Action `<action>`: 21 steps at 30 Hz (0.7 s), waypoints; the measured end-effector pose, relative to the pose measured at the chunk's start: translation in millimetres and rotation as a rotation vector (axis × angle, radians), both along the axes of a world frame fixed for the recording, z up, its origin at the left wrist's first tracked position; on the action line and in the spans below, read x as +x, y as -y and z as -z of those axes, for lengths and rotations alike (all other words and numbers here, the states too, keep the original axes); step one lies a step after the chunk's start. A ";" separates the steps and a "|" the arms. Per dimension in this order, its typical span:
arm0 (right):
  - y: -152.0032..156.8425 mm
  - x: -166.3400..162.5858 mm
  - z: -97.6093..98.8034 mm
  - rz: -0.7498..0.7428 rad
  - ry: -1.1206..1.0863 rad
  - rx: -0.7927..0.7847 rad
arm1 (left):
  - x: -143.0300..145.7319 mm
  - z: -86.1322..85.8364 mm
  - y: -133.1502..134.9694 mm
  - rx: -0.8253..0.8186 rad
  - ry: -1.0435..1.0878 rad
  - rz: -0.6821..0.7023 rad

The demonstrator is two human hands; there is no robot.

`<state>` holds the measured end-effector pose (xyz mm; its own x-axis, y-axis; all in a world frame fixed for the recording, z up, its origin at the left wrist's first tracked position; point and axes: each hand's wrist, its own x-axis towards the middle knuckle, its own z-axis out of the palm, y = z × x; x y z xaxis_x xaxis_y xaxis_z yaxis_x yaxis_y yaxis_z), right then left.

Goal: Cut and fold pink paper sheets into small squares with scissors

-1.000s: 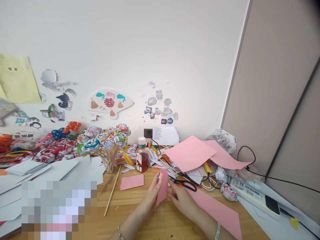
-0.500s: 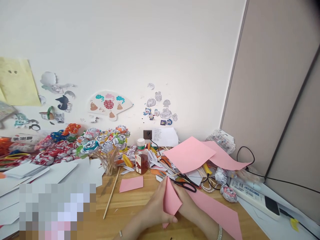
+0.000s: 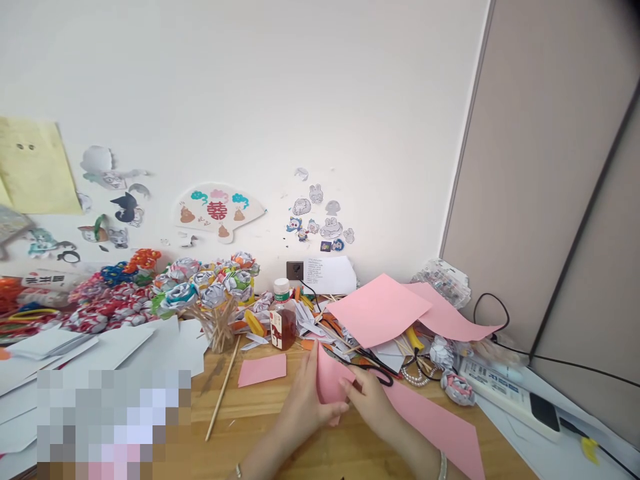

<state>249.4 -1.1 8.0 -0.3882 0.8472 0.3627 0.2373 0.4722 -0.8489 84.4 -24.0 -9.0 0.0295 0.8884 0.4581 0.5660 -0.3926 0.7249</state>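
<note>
At six o'clock in the view, the pink paper (image 3: 330, 380) was held by the left hand (image 3: 303, 403) at its nine-o'clock side and pinched by the right hand (image 3: 369, 400) at three o'clock, seeming light, flexible, easily creased and best held by its edges.

Bare left forearm (image 3: 267, 441) and right forearm (image 3: 411, 440) come in from bottom edge, converging; left slants up-right, right slants up-left. Left hand (image 3: 304, 399): fingers fairly straight, pointing up and away, thumb stretched out toward right hand (image 3: 369, 399), hold looks loose. Right hand just beside it, fingers bent, thumb and index in a pinch. Both hands near each other, centre-low.
</note>
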 end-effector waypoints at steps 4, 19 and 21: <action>-9.8 3.1 0.4 0.032 -0.059 -0.039 | -1.4 -14.1 -3.9 -0.122 0.359 -0.021; -9.1 1.2 2.9 -0.264 -0.326 -0.293 | -9.8 -32.8 -1.1 -0.077 0.478 -0.068; -8.6 1.5 1.5 -0.260 -0.328 -0.296 | -10.1 -34.5 -0.5 -0.074 0.465 -0.082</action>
